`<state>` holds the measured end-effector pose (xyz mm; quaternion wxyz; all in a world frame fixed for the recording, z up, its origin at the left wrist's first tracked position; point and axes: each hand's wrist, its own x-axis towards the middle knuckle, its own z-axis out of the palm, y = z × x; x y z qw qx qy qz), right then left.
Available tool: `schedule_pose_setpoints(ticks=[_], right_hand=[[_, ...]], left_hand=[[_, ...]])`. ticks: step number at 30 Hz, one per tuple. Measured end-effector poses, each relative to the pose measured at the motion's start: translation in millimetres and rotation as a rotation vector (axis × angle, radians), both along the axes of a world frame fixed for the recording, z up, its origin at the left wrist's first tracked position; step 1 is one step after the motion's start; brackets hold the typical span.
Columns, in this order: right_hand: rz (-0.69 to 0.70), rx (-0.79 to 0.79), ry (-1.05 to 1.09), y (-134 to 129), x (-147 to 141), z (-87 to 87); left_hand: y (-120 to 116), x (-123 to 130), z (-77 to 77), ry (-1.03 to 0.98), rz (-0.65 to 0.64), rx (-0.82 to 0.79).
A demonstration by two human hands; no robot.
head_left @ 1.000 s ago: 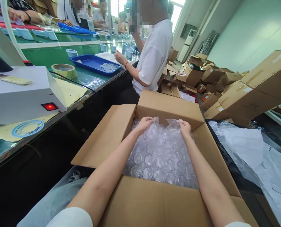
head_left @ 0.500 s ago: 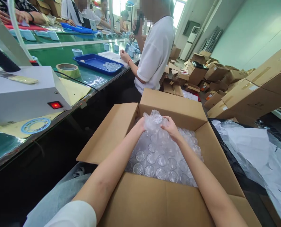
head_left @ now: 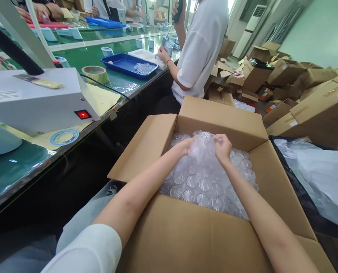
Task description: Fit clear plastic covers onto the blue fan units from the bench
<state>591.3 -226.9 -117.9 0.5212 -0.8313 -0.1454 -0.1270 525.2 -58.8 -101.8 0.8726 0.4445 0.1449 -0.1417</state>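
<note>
An open cardboard box (head_left: 186, 231) stands before me, its flaps folded outward. Inside lie rows of clear round plastic pieces (head_left: 204, 185) in thin film. Over the far part of these rows, a crumpled clear plastic bag (head_left: 201, 146) with a round piece showing in it is held up between my hands. My left hand (head_left: 186, 146) grips the bag's left side, its fingertips partly hidden by the film. On the other side, my right hand (head_left: 222, 147) pinches the bag's edge with curled fingers.
At left, a green workbench (head_left: 72, 49) bears a grey-white device (head_left: 44, 102) with a red switch, a tape roll (head_left: 95, 74) and a blue tray (head_left: 129, 65). A person in white (head_left: 203, 49) stands beyond the box. Cartons are piled behind; white sheeting (head_left: 319, 170) lies at right.
The view has shifted, so the box and bench sit further right in it. My right hand has closed more and pulled slightly away from my left, spreading the bag between them.
</note>
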Motion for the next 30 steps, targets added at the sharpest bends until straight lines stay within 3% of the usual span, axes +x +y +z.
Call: schedule_pose_setpoints(ticks=[3, 5, 10, 12, 14, 17, 19, 22, 25, 30], right_hand=[[-0.041, -0.01, 0.047, -20.6, 9.1, 27.1], [0.005, -0.004, 0.095, -20.0, 4.5, 37.7], [0.383, 0.011, 0.272, 30.7, -41.7, 40.0], [0.533, 0.0, 0.304, 44.5, -58.7, 40.7], [0.652, -0.029, 0.3, 45.1, -70.7, 39.6], [0.794, -0.142, 0.247, 32.6, -89.6, 24.7], [0.938, -0.278, 0.193, 26.3, -108.5, 5.2], [1.219, -0.496, 0.094, 27.9, -139.3, -26.1], [1.408, -0.676, -0.026, 36.1, -156.2, -44.1], [1.422, -0.88, -0.162, 41.7, -155.1, -44.0]], left_hand=[[11.1, -15.5, 12.1, -0.067, 0.074, 0.418], [12.6, -26.2, 24.0, -0.154, 0.063, 0.636], [-0.2, -51.2, 37.8, -0.443, -0.144, 0.942], [8.1, -60.7, 35.1, -0.509, -0.128, 1.028], [28.0, -68.5, 32.2, -0.51, -0.03, 1.107], [59.6, -73.9, 32.4, -0.501, 0.109, 1.213], [68.5, -73.2, 34.4, -0.509, 0.122, 1.261], [61.4, -69.7, 35.4, -0.527, 0.041, 1.309], [48.5, -68.8, 31.9, -0.523, -0.076, 1.341], [46.0, -75.4, 23.5, -0.467, -0.25, 1.381]])
